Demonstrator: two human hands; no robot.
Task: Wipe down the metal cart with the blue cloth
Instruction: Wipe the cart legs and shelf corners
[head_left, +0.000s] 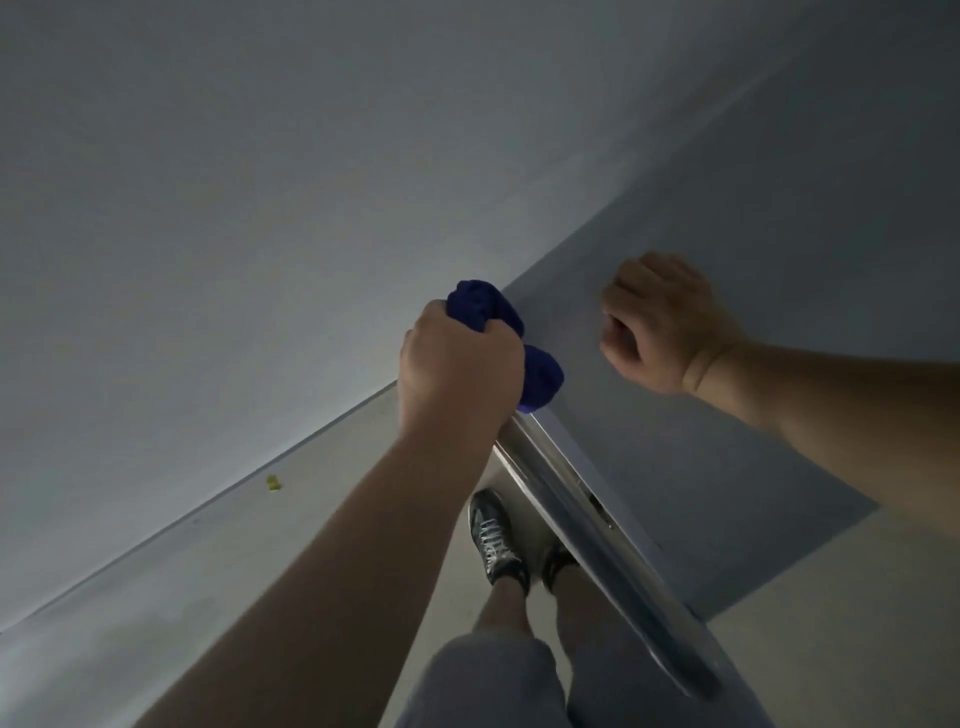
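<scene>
Knuckles up, my left hand (457, 369) had the blue cloth (540, 376) bunched in a tight grip at the corner of the metal cart (727, 467), where its shiny rail (571, 504) ended. My right hand (670, 327), over the cart top, was a fist gripping nothing.

My left hand (457, 364) is closed in a fist round the blue cloth (541, 378), the back of the hand toward me, with cloth bulging out above my fingers and at the right side of my fist. My bare left forearm reaches up from the lower left, wrist straight. My right hand (670, 327) is apart to the right, fingers curled under with nothing visible in them, wrist slightly bent, bare forearm coming in from the right edge
</scene>
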